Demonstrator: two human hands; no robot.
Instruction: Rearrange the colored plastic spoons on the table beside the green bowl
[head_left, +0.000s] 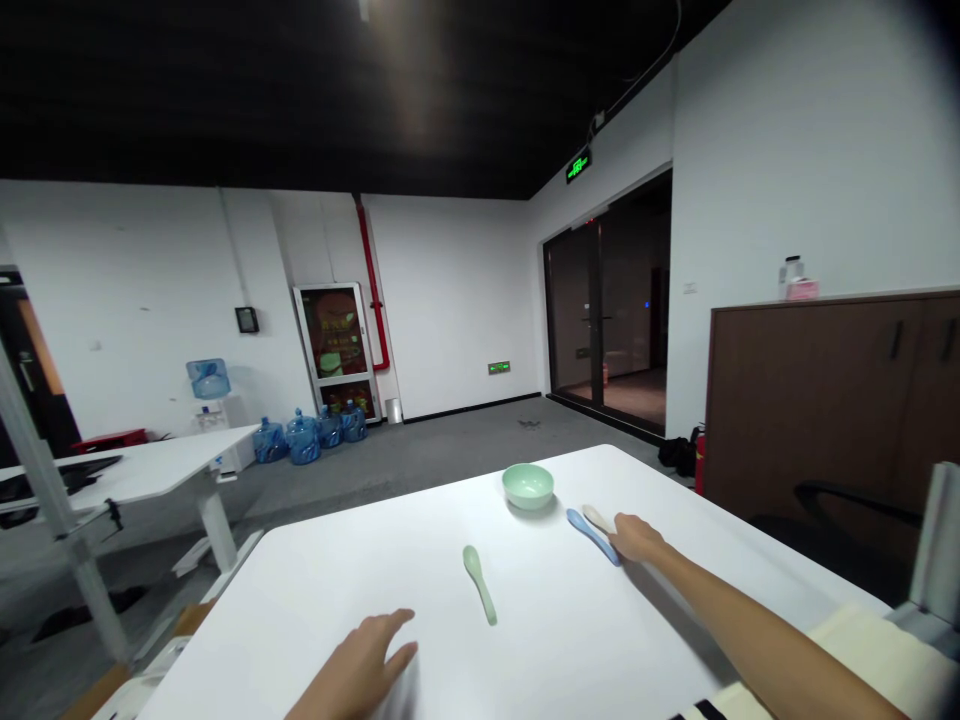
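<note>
My right hand (636, 538) is at the right side of the white table, its fingers closed on the handle end of a cream spoon (597, 518). Close beside it lies a blue spoon (592, 536), its handle end near my fingertips. A light green bowl (528, 488) stands upright near the far edge, left of those two spoons. Nearer to me, a pale green spoon (480, 584) rests with its handle toward me. To the left of that spoon, my left hand (361, 664) hovers low over the table, thumb and fingers apart, holding nothing.
The white table (330, 570) has rounded far corners. At left stands another white table (172, 465), with blue water bottles (303, 438) on the floor beyond. On the right are a brown cabinet (810, 390) and a dark chair (840, 520). Cream cloth (877, 650) lies at lower right.
</note>
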